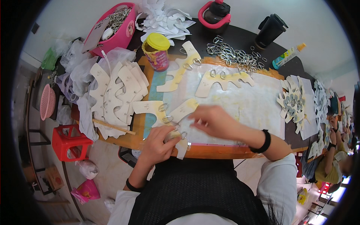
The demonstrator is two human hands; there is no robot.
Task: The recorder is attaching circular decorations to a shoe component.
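Observation:
My left hand [159, 144] pinches the lower part of a cream cut-out piece [182, 150] at the front edge of the work surface. Oval metal rings [183, 135] sit on that piece beside my fingers. Just to the right hovers my right hand [212, 120], its fingers bent and smeared by motion; whether it holds anything is hidden. Another cream cut-out [148, 107] with rings lies beyond my left hand. Farther back, two more cut-outs, one upright strip [174, 77] and one wide piece [210, 85], carry rings along their edges.
A pile of cream cut-outs [118, 93] with a wooden stick [114, 127] lies at left. Behind stand a yellow-lidded tub [156, 56], a pink basket [127, 32] of metal parts, loose rings [236, 54], a black tumbler [268, 33] and a bottle [288, 56]. Finished-looking pieces [291, 99] lie right.

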